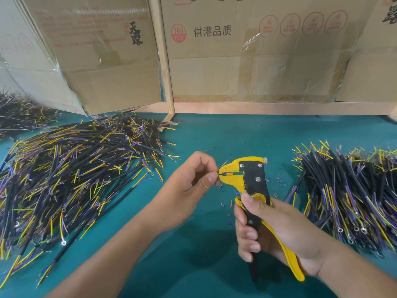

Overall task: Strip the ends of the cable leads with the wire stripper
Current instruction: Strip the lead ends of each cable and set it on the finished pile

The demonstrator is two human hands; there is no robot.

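My right hand point(272, 229) grips the handles of a yellow and black wire stripper point(251, 181), held upright with its jaws pointing left. My left hand point(193, 181) pinches a thin cable lead point(221, 174) between thumb and forefinger, and the lead's end sits inside the stripper's jaws. Most of that cable is hidden inside the left hand. A large heap of black cables with yellow, purple and blue leads point(71, 173) lies on the left. Another heap of cables point(348, 190) lies on the right.
The work surface is a teal mat point(214, 136). Small bits of stripped insulation point(227, 205) are scattered under the stripper. Cardboard boxes point(247, 50) and a wooden frame point(165, 61) stand along the back. A third cable pile point(19, 112) lies at the far left.
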